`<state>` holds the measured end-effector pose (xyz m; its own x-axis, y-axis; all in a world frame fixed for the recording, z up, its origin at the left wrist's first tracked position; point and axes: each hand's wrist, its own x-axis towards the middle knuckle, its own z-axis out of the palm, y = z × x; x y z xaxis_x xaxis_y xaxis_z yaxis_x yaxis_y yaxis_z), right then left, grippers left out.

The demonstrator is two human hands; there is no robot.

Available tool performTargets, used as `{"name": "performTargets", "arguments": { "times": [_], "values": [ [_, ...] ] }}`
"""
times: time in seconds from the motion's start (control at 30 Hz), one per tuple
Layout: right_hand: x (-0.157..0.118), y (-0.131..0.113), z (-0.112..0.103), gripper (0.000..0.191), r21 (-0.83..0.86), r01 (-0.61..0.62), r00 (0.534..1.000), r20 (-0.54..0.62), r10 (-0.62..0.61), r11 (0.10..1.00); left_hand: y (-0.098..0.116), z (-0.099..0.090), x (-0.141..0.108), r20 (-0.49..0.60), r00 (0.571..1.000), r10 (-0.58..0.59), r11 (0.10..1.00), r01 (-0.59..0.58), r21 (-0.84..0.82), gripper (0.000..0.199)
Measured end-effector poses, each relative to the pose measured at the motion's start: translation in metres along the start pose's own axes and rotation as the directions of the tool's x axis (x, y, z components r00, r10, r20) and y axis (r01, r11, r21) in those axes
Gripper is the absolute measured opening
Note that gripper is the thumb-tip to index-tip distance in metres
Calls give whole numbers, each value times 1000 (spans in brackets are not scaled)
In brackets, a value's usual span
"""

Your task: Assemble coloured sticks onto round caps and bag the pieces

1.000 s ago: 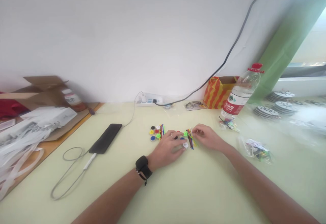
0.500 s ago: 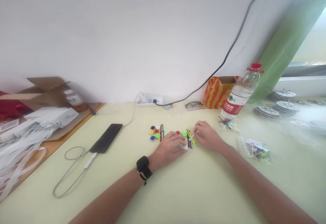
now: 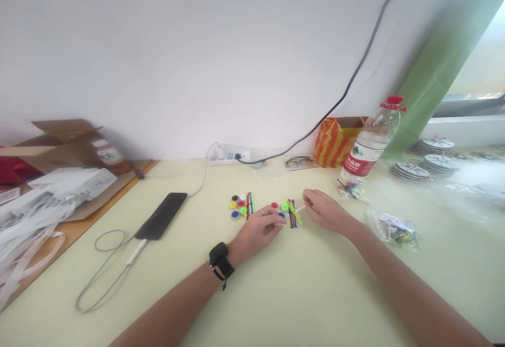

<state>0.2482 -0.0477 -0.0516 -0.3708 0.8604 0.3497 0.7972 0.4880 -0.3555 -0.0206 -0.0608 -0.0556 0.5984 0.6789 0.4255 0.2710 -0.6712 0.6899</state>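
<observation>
My left hand (image 3: 256, 232), wearing a ring and a black wristwatch (image 3: 221, 259), is closed with its fingertips pinched on a small white disc (image 3: 278, 225). Close beyond those fingertips lie a blue disc (image 3: 281, 214), a red disc (image 3: 274, 206) and a green disc (image 3: 284, 207). My right hand (image 3: 325, 211) pinches a thin white stick (image 3: 301, 208). Its tip points left toward a bundle of coloured plastic sticks (image 3: 293, 213). Beyond my left hand, several coloured discs (image 3: 235, 205) sit beside another row of upright-lying sticks (image 3: 250, 204).
A black phone (image 3: 161, 215) on a cable lies left. At the back are a power strip (image 3: 229, 155), glasses (image 3: 299, 162) and a striped bag (image 3: 335, 142). On the right stand a water bottle (image 3: 371, 142), bags of small parts (image 3: 394, 228) and stacked round plates (image 3: 410, 171).
My left hand has drawn back slightly left with the white disc, uncovering the blue disc. My right hand has moved slightly right, and the white stick now shows plainly in its fingers.
</observation>
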Motion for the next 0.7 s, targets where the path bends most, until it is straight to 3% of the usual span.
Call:
{"name": "performTargets", "arguments": {
  "times": [0.23,0.4,0.5,0.6,0.7],
  "values": [
    [0,4,1,11,28,-71,997,-30,72,997,5,-2,1,-40,999,-3,1000,3,-1,20],
    [0,-5,3,9,126,-85,990,-102,99,988,3,-1,1,-86,993,-80,997,79,-18,23],
    [0,-13,2,9,194,-77,989,-112,100,978,5,2,2,-99,981,-165,974,146,-175,23],
    [1,-20,0,13,280,-55,989,-117,91,958,7,4,1,-30,968,-251,895,220,-389,25],
    [2,-27,-1,15,380,-17,989,-130,71,925,8,5,-1,28,962,-273,852,255,-457,29]
  ]
}}
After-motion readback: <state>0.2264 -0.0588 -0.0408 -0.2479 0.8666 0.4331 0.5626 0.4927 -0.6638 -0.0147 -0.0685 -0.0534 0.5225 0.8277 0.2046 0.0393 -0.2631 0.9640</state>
